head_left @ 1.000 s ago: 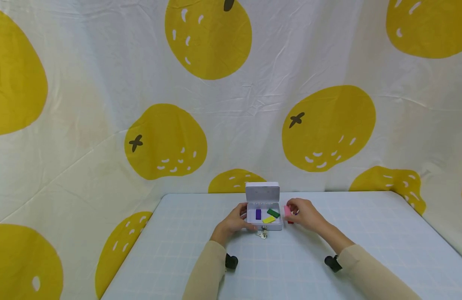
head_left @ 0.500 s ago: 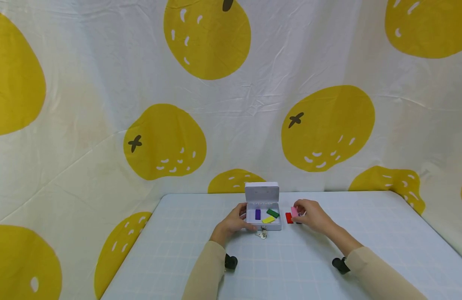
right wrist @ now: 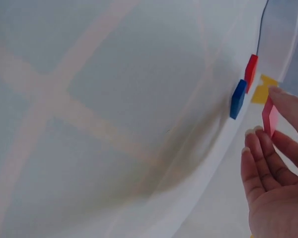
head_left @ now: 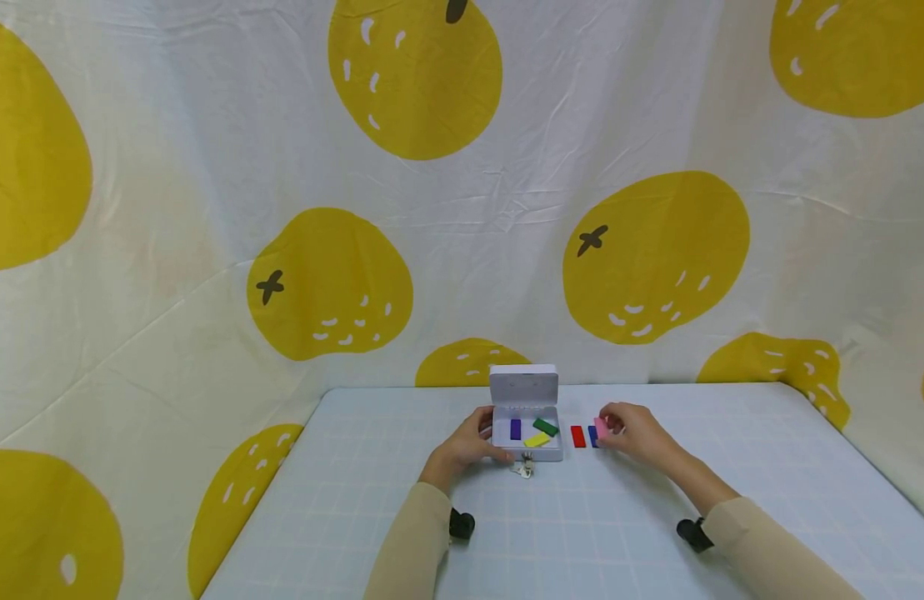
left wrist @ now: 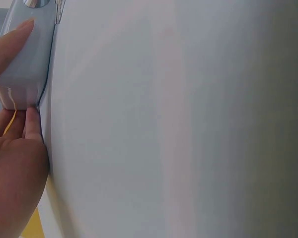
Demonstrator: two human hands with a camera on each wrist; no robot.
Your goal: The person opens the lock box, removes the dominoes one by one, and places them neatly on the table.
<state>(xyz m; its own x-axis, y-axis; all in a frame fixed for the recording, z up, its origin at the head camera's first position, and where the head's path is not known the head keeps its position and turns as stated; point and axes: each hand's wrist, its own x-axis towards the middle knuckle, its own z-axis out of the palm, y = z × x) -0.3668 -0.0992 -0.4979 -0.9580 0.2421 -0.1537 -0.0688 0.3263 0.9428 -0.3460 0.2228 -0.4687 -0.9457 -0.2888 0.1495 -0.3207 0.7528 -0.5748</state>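
A small white cash box [head_left: 555, 454] stands with its lid up. Inside it lie a purple domino [head_left: 516, 429], a green domino [head_left: 546, 427] and a yellow domino [head_left: 536, 439]. My left hand [head_left: 467, 440] grips the box's left front corner; in the left wrist view its thumb [left wrist: 10, 47] lies on the front wall and its fingers are at the side. Right of the box, my right hand [head_left: 639, 435] pinches a pink domino [right wrist: 269, 117] between thumb and finger, raised above the table. Under it lies a blue domino [head_left: 593, 436], partly hidden, beside a red domino [head_left: 577, 437].
Small keys [head_left: 523, 471] hang from the lock at the box's front. The pale checked table [head_left: 551, 533] extends around both arms. A white curtain [head_left: 491, 275] with yellow fruit prints hangs behind the table's far edge.
My right hand has carried the pink domino rightward, away from the box and past the red domino, which is now uncovered. The left hand has stayed on the box.
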